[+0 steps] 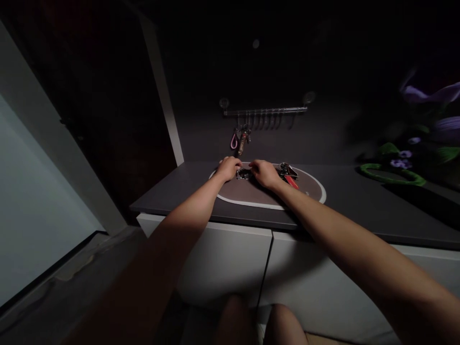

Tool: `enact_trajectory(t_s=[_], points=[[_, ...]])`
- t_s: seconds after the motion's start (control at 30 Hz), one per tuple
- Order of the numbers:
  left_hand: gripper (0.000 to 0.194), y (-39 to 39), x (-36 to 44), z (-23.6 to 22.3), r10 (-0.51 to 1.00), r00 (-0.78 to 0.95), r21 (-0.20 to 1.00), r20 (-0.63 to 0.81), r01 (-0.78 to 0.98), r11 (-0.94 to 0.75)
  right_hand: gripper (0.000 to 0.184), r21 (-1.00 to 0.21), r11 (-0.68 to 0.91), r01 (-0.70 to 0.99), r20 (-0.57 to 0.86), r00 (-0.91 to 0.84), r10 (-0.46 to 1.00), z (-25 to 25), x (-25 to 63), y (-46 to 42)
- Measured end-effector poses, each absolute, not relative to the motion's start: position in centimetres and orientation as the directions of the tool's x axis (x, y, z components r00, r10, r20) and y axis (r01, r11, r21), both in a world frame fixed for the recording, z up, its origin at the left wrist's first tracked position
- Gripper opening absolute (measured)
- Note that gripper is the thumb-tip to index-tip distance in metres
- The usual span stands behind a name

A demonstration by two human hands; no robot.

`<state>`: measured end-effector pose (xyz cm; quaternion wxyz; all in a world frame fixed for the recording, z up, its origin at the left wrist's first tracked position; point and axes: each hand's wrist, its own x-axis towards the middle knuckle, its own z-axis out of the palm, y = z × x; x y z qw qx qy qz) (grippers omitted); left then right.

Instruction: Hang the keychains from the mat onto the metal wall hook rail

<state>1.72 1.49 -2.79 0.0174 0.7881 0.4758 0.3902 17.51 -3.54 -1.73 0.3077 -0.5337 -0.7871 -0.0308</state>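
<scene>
Both my arms reach out over a dark cabinet top to an oval brown tray [312,189] with a pale rim. My left hand [228,168] and my right hand [265,173] are curled, their fingers meeting on a small metal bunch of keys [244,174] that lies on the tray between them. A second bunch of keys with a red tag [289,175] lies on the tray just right of my right hand. The light is dim, so the fingertips are hard to make out.
A hook rail [265,111] is fixed to the wall behind, with a key ring and pink loop [241,139] hanging from its left end. A plant with purple flowers in a green dish [391,175] stands at the right. White cabinet doors [223,258] are below.
</scene>
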Motion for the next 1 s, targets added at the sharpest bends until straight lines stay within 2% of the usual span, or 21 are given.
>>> enact_trajectory(t_s=[0.1,0.2,0.4,0.67,1.0], points=[[0.02,1.2,1.7,-2.7,0.767,0.336,0.273,0.547,0.794,-0.543,0.027,-0.29,0.419,0.86,0.522,-0.225,0.823,-1.7,17.4,-3.5],[0.021,1.0,1.8,-2.8,0.76,0.387,0.216,0.522,0.802,-0.557,0.027,-0.293,0.405,0.866,0.512,-0.215,0.831,-1.6,17.4,-3.5],[0.014,0.9,1.9,-2.8,0.796,0.355,0.21,0.491,0.838,-0.504,0.028,-0.287,0.389,0.875,0.502,-0.208,0.839,-1.6,17.3,-3.6],[0.016,0.1,1.2,-1.9,0.838,0.378,0.098,0.394,0.889,-0.448,0.03,-0.253,0.357,0.899,0.458,-0.214,0.863,-1.2,17.2,-4.1],[0.017,-0.4,0.4,-1.0,0.793,0.346,0.132,0.501,0.875,-0.465,0.029,-0.238,0.363,0.901,0.462,-0.224,0.858,-1.3,17.2,-4.1]])
